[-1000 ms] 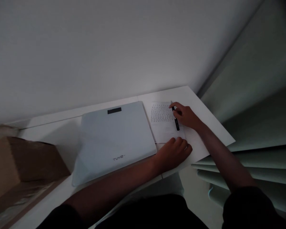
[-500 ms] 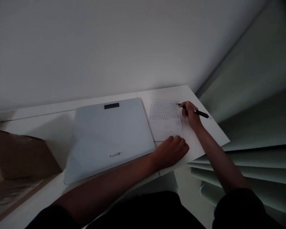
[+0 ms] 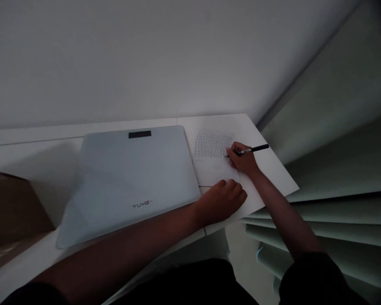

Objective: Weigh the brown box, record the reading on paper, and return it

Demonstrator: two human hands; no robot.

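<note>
A sheet of paper (image 3: pixel 211 168) with several rows of small dark marks on its upper half lies on the white tabletop. My right hand (image 3: pixel 243 159) pinches a black pen (image 3: pixel 259 148), whose tip points at the right end of the lowest rows. The pen's rear end leans out to the right. At the paper's lower edge, my left hand (image 3: pixel 224 199) rests with its fingers curled in; their tips are hidden, and I see nothing held. Left of the paper is a pale bathroom scale (image 3: pixel 136 169) with a dark display, close to my left forearm.
A brown cardboard box (image 3: pixel 15 207) stands at the far left of the white table (image 3: pixel 273 182). Behind the table rises a plain wall (image 3: pixel 146 63). Green curtain folds (image 3: pixel 336 161) hang along the right side, past the table's edge.
My right hand has moved down and left over the paper, taking the pen tip from the top row to the lower rows. The view has shifted slightly; my left hand stays by the paper.
</note>
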